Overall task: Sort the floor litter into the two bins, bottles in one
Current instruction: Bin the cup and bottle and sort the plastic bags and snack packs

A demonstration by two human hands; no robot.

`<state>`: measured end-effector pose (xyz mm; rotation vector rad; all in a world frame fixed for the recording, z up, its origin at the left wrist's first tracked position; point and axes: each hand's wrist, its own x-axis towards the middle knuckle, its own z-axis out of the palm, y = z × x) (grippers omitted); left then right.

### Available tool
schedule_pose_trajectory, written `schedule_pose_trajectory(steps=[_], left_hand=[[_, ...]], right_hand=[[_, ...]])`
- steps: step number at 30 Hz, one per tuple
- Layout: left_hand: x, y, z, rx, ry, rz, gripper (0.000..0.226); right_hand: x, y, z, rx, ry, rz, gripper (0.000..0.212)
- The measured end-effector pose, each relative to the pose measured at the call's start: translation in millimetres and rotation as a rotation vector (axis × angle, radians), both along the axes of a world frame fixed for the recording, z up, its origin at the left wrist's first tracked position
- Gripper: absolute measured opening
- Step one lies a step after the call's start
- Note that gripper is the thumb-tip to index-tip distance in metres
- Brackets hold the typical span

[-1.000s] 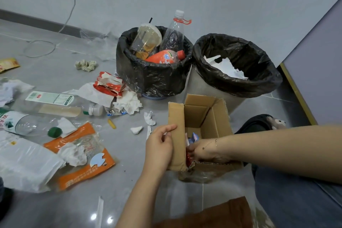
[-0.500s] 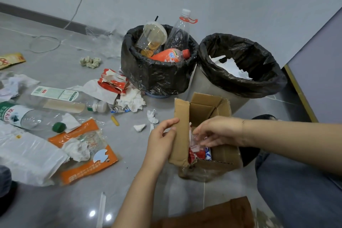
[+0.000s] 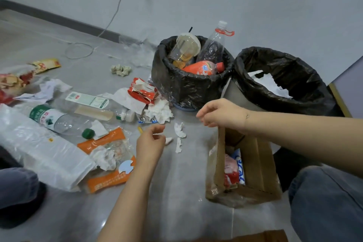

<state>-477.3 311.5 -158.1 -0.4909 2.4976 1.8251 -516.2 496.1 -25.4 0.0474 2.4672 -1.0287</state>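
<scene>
Two bins lined with black bags stand by the wall. The left bin (image 3: 186, 88) holds a cup and bottles; the right bin (image 3: 275, 92) holds white paper. A cardboard box (image 3: 259, 165) with wrappers (image 3: 232, 171) inside sits on the floor in front of them. My right hand (image 3: 222, 113) hovers at the top of the box's left flap, fingers loosely curled, nothing seen in it. My left hand (image 3: 150, 143) is low over the floor, fingers relaxed, beside small white paper scraps (image 3: 179, 131). Two clear bottles (image 3: 51, 118) (image 3: 94, 106) lie at left.
Orange wrappers (image 3: 110, 180), a white plastic bag (image 3: 43, 153), a red torn wrapper (image 3: 142, 92), crumpled tissue (image 3: 160, 112) and a paper wad (image 3: 120, 69) litter the floor. A cable (image 3: 82, 51) runs to the wall socket. My knees (image 3: 330, 202) flank the scene.
My left hand let go of the box flap and moved left toward the paper scraps. My right hand came up out of the box to above its flap.
</scene>
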Motion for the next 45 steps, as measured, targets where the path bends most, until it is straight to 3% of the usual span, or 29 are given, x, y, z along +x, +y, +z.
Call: schedule_pose_trajectory(steps=[2, 5, 8, 11, 14, 18, 24, 28, 32, 37, 41, 45], left_hand=[[-16.1, -3.4, -21.6, -0.197, -0.052, -0.096, 0.035], [-26.7, 2.0, -50.3, -0.366, -0.092, -0.236, 0.038], [-24.6, 10.1, -68.6, -0.443, -0.048, -0.271, 0.031], [-19.7, 11.0, -78.3, -0.452, -0.031, -0.193, 0.020], [-10.7, 10.4, -78.2, -0.393, -0.036, -0.125, 0.015], [-1.8, 9.5, -76.4, -0.340, -0.067, -0.074, 0.017], [1.9, 4.2, -71.7, -0.143, -0.097, 0.091, 0.015], [-0.9, -3.4, -69.0, -0.048, -0.110, 0.126, 0.011], [-0.3, -8.7, -66.2, -0.017, -0.105, 0.142, 0.008], [1.1, -10.5, -67.9, 0.039, -0.113, 0.169, 0.009], [1.3, -9.7, -68.7, 0.053, -0.114, 0.181, 0.009], [2.3, -9.7, -67.9, 0.087, -0.120, 0.193, 0.009]], right_hand=[[-20.7, -15.2, -16.8, 0.224, 0.035, 0.193, 0.019], [-45.5, -34.9, -47.3, 0.454, -0.072, 0.388, 0.024], [-64.8, -48.4, -85.6, 0.587, -0.156, 0.455, 0.032], [-76.4, -55.2, -119.1, 0.708, -0.062, 0.503, 0.040], [-77.7, -53.2, -135.3, 0.706, 0.016, 0.466, 0.049], [-77.8, -53.0, -150.6, 0.698, 0.053, 0.492, 0.047], [-76.8, -54.3, -145.8, 0.676, 0.179, 0.506, 0.021], [-73.6, -52.1, -128.5, 0.737, 0.260, 0.764, 0.019], [-68.2, -45.9, -126.0, 0.780, 0.112, 1.123, 0.012], [-60.8, -43.4, -146.8, 0.664, 0.130, 1.058, 0.017], [-56.6, -47.4, -156.7, 0.688, 0.141, 1.058, 0.021], [-58.2, -45.2, -159.8, 0.616, 0.088, 0.890, 0.028]])
